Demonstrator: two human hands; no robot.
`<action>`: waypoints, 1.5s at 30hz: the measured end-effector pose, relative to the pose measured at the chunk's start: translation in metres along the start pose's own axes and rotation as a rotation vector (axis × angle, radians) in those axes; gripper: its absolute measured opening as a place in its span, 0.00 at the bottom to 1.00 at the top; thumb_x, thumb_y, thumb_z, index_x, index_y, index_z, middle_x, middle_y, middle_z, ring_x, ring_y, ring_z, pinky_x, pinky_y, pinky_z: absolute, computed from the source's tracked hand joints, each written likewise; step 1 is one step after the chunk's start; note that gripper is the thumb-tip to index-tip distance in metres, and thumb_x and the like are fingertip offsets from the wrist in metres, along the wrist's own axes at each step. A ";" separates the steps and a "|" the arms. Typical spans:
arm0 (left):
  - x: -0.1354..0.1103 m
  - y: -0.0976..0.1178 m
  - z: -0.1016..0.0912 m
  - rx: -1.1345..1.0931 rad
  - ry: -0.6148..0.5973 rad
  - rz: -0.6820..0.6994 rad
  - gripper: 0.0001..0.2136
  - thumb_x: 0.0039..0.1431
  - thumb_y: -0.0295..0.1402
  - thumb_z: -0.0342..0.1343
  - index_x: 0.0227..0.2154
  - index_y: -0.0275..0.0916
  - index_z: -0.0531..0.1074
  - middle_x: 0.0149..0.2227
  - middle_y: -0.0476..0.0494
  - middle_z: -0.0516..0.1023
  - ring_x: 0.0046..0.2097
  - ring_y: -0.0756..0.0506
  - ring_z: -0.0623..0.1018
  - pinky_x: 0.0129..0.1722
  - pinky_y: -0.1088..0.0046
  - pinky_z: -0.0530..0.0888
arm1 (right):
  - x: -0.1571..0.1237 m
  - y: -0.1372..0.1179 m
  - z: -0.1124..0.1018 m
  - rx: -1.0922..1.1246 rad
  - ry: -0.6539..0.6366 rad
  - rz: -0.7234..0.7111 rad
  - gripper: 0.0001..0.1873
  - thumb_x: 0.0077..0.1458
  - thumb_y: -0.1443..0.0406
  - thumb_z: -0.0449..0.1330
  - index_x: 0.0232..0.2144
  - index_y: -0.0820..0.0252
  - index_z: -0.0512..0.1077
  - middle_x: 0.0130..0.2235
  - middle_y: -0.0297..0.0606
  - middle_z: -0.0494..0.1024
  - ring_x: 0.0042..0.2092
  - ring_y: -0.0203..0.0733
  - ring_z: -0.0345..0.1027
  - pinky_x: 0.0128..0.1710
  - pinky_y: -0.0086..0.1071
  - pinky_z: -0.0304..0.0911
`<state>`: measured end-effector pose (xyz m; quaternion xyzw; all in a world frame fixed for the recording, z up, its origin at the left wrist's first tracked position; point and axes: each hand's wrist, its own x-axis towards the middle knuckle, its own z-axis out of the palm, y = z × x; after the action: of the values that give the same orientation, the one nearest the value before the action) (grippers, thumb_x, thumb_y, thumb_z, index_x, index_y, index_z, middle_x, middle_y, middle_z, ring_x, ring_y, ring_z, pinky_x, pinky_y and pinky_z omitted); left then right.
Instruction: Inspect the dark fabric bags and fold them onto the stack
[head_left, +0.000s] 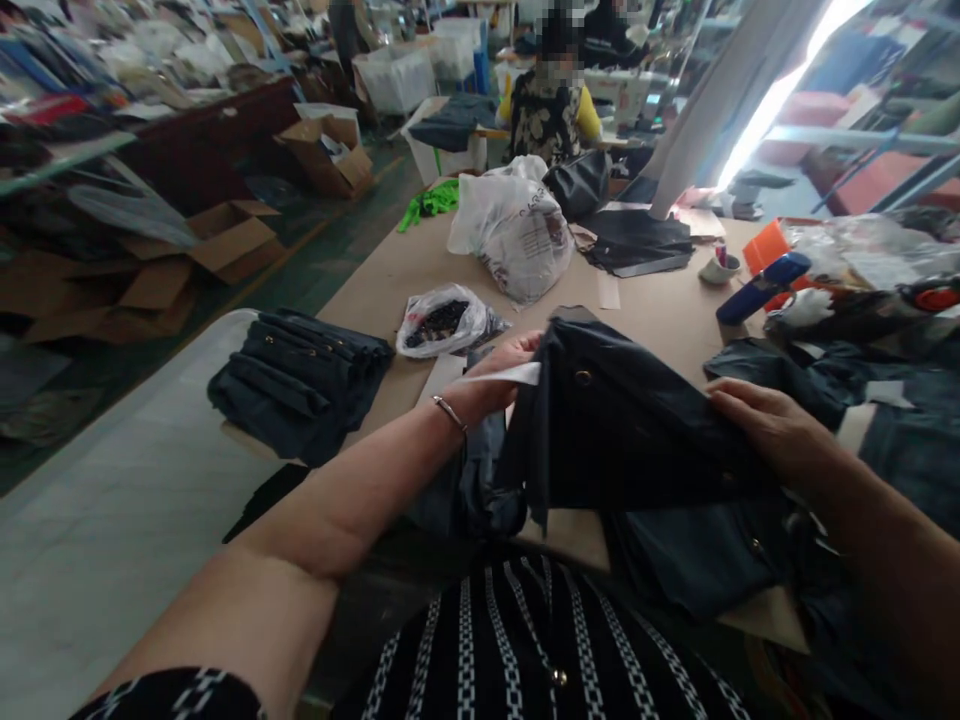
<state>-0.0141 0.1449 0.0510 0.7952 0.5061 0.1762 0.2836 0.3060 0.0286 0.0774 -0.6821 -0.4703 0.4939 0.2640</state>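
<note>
Both my hands hold up a dark fabric panel with a brass eyelet in it, above the table. My left hand grips its left edge, the fingertips partly hidden behind the cloth; a white strip lies across the hand. At the panel's upper right edge, my right hand pinches the cloth between thumb and fingers. Beneath it lie more dark pieces, one with a brass eyelet. A folded dark bundle rests just under my left hand.
A stack of dark pieces with eyelets sits at the table's left edge. Beyond my hands are a bag of small dark parts, a white plastic bag, a small cup and a blue cylinder. A person sits farther back.
</note>
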 end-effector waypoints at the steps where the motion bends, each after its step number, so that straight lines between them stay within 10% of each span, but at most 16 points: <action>1: -0.002 -0.004 0.006 -0.185 -0.018 -0.088 0.14 0.57 0.23 0.40 0.30 0.25 0.73 0.19 0.49 0.69 0.19 0.56 0.64 0.38 0.64 0.72 | -0.009 0.021 -0.013 0.042 0.109 0.095 0.19 0.50 0.47 0.55 0.38 0.51 0.68 0.27 0.38 0.68 0.24 0.36 0.61 0.24 0.33 0.56; 5: -0.027 -0.034 0.030 -0.947 -0.097 -0.551 0.05 0.55 0.23 0.53 0.35 0.30 0.69 0.35 0.40 0.74 0.29 0.52 0.73 0.30 0.77 0.73 | -0.029 0.100 -0.056 -0.284 0.470 0.205 0.17 0.42 0.51 0.55 0.33 0.51 0.70 0.33 0.52 0.72 0.29 0.45 0.66 0.30 0.43 0.58; 8: -0.049 -0.056 0.048 -0.933 -0.149 -0.659 0.06 0.54 0.24 0.54 0.35 0.30 0.69 0.35 0.40 0.73 0.30 0.52 0.73 0.31 0.77 0.72 | -0.016 0.111 -0.035 -0.506 0.565 0.089 0.19 0.44 0.50 0.53 0.38 0.49 0.68 0.39 0.53 0.73 0.35 0.50 0.67 0.35 0.47 0.58; 14: -0.064 -0.061 0.070 -0.794 -0.130 -0.755 0.13 0.54 0.24 0.53 0.44 0.30 0.69 0.39 0.40 0.72 0.32 0.52 0.71 0.32 0.77 0.71 | 0.065 0.045 0.160 -0.370 -0.057 -0.248 0.21 0.54 0.56 0.51 0.47 0.61 0.66 0.43 0.43 0.73 0.41 0.40 0.67 0.44 0.32 0.62; 19: -0.065 -0.062 0.075 -0.743 -0.116 -0.726 0.13 0.53 0.24 0.52 0.43 0.31 0.70 0.41 0.40 0.73 0.36 0.51 0.73 0.31 0.80 0.70 | 0.116 0.036 0.269 -0.491 -0.092 -0.178 0.29 0.50 0.60 0.54 0.53 0.68 0.61 0.47 0.54 0.68 0.44 0.50 0.67 0.43 0.39 0.61; 23: -0.061 -0.067 0.075 -0.451 -0.071 -0.531 0.12 0.52 0.23 0.52 0.41 0.31 0.72 0.40 0.41 0.74 0.40 0.47 0.74 0.41 0.73 0.72 | 0.126 0.047 0.256 -0.552 -0.089 -0.130 0.19 0.54 0.68 0.48 0.47 0.68 0.65 0.43 0.50 0.72 0.44 0.44 0.67 0.43 0.32 0.59; 30: -0.030 -0.036 0.038 0.344 0.034 0.337 0.16 0.53 0.22 0.50 0.43 0.38 0.72 0.49 0.36 0.69 0.56 0.33 0.60 0.58 0.49 0.47 | 0.101 0.007 0.197 -0.654 -0.165 -0.369 0.14 0.59 0.63 0.46 0.42 0.59 0.68 0.38 0.42 0.75 0.39 0.43 0.68 0.38 0.31 0.57; 34: -0.011 -0.008 -0.009 0.418 -0.228 0.239 0.07 0.50 0.21 0.50 0.23 0.36 0.71 0.23 0.40 0.68 0.34 0.40 0.71 0.45 0.58 0.63 | 0.077 -0.048 0.159 -0.819 -0.053 -0.664 0.14 0.59 0.64 0.48 0.44 0.57 0.69 0.43 0.44 0.74 0.42 0.47 0.67 0.41 0.37 0.57; 38: -0.004 0.006 -0.061 0.387 -0.065 0.065 0.06 0.51 0.26 0.52 0.21 0.35 0.69 0.20 0.43 0.64 0.26 0.46 0.67 0.30 0.71 0.62 | 0.050 -0.085 0.125 -0.399 0.358 -0.859 0.16 0.57 0.61 0.53 0.47 0.60 0.66 0.43 0.43 0.70 0.44 0.45 0.63 0.43 0.37 0.59; 42: -0.016 0.016 -0.074 -0.071 0.038 -0.034 0.07 0.48 0.31 0.58 0.21 0.33 0.70 0.21 0.47 0.67 0.26 0.49 0.67 0.26 0.76 0.61 | 0.028 -0.089 0.136 0.335 0.063 -0.593 0.14 0.56 0.56 0.53 0.39 0.59 0.66 0.26 0.31 0.64 0.27 0.33 0.59 0.29 0.28 0.59; 45: -0.034 0.029 -0.044 -0.450 -0.029 -0.059 0.09 0.49 0.32 0.57 0.33 0.33 0.73 0.29 0.46 0.73 0.30 0.48 0.71 0.28 0.76 0.66 | 0.023 -0.083 0.167 0.708 -0.143 -0.425 0.21 0.53 0.54 0.57 0.46 0.56 0.62 0.36 0.35 0.70 0.35 0.36 0.65 0.35 0.30 0.64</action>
<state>-0.0329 0.1168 0.1043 0.6992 0.4731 0.2649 0.4660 0.1218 0.0668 0.0739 -0.4009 -0.4189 0.6056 0.5450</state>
